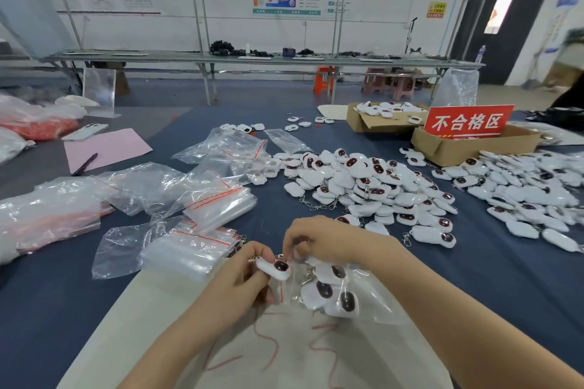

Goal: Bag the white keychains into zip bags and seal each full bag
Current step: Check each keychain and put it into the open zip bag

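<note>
Now, a glossy white keychain (274, 268) at the mouth of a crinkly zip bag (369, 300)
The left hand (235, 286) pinches the smooth, rounded keychain (dark oval face up); the right hand (319, 238) curls its fingers on the clear bag's rim, several more inside. Beyond, the loose pile (363, 189) lies on the blue-clothed bench (474, 287), bare cloth between.

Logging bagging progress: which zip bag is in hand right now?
The zip bag nearest the camera, pinched by the right hand, keychains already inside; the other bags lie untouched, left on the table.
</note>
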